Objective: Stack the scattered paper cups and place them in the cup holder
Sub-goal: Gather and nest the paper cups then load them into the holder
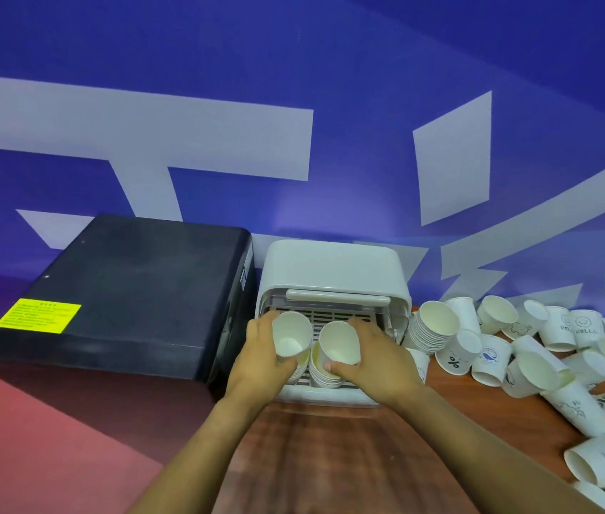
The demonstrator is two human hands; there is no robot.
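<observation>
Paper cups dominate the near right of the table [349,458]: loose paper cups [538,369] lie tipped and scattered there, well apart from any order. Further in, the left hand [260,361] is curled round one nested stack [291,337], and the right hand [375,359] wraps a second stack [339,345], both lying mouth-toward-camera on the slatted tray of the white cup holder [334,268]. A third stack [432,326] leans just beside the holder's right wall. Judging by the material, these are light, thin-walled and easily crushed, so a gentle grip round the stiffer rolled rims or lower stack body seems safest. Left of the holder sits a black box [126,291]; behind stands a blue wall [293,50].
</observation>
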